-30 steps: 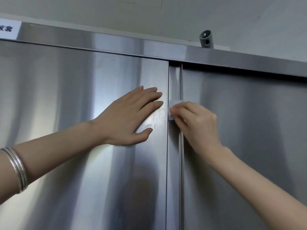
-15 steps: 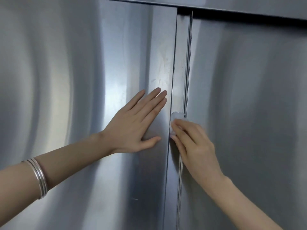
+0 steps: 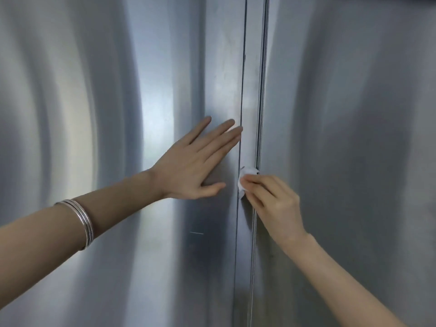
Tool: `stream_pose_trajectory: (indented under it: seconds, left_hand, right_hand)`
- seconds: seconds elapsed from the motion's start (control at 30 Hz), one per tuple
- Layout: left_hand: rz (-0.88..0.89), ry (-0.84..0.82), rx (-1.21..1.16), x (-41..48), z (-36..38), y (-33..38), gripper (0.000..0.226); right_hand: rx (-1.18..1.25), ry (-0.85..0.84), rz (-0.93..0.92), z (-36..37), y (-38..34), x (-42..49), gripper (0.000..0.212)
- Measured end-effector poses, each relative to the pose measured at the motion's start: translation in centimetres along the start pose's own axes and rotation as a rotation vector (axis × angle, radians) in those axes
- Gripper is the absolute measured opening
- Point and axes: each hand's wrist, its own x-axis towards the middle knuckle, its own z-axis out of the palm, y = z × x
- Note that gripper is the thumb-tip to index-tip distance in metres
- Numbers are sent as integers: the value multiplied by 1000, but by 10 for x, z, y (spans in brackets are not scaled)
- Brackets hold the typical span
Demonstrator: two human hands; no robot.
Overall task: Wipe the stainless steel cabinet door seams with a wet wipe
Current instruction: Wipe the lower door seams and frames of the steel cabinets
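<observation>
left hand [image 3: 188, 171] flat, fingers straight, on left door [image 3: 106, 138]; right hand [image 3: 276, 204] pinches wipe [image 3: 247, 178] against seam [image 3: 257, 90].

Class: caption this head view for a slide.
Right hand holds wet wipe against the door seam; left hand rests flat beside it.

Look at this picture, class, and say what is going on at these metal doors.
A person is wiping the vertical seam between the left door and right door of a stainless steel cabinet. The right hand holds a white wet wipe in its fingers, pressed against the seam. The left hand lies flat, fingers straight, on the left door.
</observation>
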Motion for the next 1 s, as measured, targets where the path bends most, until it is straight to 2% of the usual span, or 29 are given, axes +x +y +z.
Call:
stream_pose_trajectory:
  seconds: [0.13, 0.27, 0.37, 0.43, 0.53, 0.63, 0.77, 0.9, 1.0]
  left_hand:
    - [-9, -27, -33, -45, 9, 35, 87]
    - [-58, -15, -33, -55, 9, 47, 86]
    - [-83, 0, -47, -55, 11, 56, 87]
    - [-59, 3, -51, -59, 14, 61, 86]
    - [-26, 2, -73, -63, 14, 63, 85]
    - [-11, 10, -69, -65, 16, 64, 84]
    - [-5, 21, -69, -66, 19, 61, 83]
    - [1, 32, -88, -68, 21, 61, 83]
    - [1, 29, -77, -67, 21, 61, 83]
  right_hand:
    - [-71, 47, -10, 0, 6, 27, 6]
    - [-73, 63, 107, 3, -20, -32, 4]
    - [-101, -51, 46, -5, -37, -84, 4]
    - [-134, -87, -22, -9, -33, -75, 8]
    - [-166, -17, -84, -8, -22, -41, 5]
    - [-136, 51, -103, 0, -18, -53, 8]
    - [-131, -13, -137, 4, -29, -102, 3]
    - [-159, -84, -253, -2, -18, -78, 6]
    - [-137, -59, -226, 0, -10, -67, 9]
